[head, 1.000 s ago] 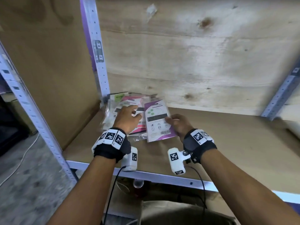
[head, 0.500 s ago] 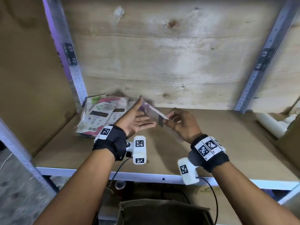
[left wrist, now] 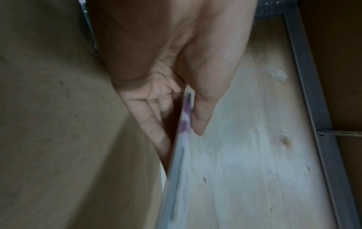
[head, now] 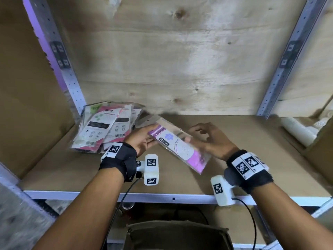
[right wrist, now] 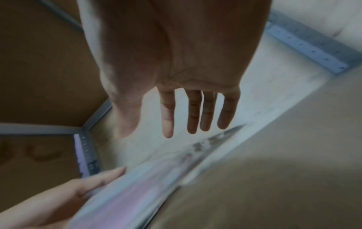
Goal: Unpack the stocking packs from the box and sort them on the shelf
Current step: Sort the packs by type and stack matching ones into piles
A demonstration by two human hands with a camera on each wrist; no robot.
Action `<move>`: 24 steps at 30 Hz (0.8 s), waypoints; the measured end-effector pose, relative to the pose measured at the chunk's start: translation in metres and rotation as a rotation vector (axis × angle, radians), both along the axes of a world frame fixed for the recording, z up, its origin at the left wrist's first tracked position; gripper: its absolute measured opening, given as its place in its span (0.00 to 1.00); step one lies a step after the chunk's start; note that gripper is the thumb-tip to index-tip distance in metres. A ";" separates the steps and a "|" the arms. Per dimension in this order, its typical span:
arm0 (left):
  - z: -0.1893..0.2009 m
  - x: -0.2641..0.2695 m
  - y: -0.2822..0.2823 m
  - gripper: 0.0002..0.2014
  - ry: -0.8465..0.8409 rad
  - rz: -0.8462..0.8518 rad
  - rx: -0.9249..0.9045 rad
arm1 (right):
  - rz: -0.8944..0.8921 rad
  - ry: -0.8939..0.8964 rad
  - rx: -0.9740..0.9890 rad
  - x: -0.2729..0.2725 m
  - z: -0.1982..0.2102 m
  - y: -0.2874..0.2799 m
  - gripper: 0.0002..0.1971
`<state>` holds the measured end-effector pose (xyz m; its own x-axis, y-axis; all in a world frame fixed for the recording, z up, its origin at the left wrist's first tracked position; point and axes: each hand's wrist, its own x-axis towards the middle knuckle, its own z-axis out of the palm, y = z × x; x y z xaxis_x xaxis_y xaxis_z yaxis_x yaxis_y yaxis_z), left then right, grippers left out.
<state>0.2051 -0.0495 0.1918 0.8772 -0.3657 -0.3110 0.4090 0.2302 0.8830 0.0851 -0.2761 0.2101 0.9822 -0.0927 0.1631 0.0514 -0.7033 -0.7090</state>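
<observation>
- The shelf is a brown board on a pale metal frame, with a plywood back panel behind it and perforated uprights at both rear corners.
- The box sits below the front edge, only its top rim showing.
- A loose pile of stocking packs lies fanned out in the rear left corner of the board, pink, white and green faces overlapping.
- White tubes lie at the far right end.
- The right hand hovers just right of the purple pack, fingers straight and spread, gripping nothing; the right wrist view shows clear space between fingertips and pack.
- The left hand pinches the purple pack at its upper left end, thumb on one face, fingers on the other.
- The purple pack is held above the middle of the board, slanting down to the right, blurred.
</observation>
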 end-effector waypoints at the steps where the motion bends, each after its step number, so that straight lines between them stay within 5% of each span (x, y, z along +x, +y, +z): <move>1: -0.001 -0.001 -0.001 0.08 0.003 -0.030 -0.001 | -0.030 0.018 0.050 0.002 -0.003 -0.006 0.19; 8: -0.005 -0.009 -0.010 0.08 0.006 -0.139 0.043 | 0.155 0.330 0.500 0.004 -0.031 -0.021 0.09; 15: -0.005 -0.003 0.004 0.11 -0.225 0.048 0.212 | 0.198 0.400 0.552 -0.002 -0.029 -0.031 0.14; 24: -0.005 -0.001 -0.002 0.27 -0.771 0.007 0.861 | 0.278 0.446 0.626 -0.013 -0.033 -0.033 0.11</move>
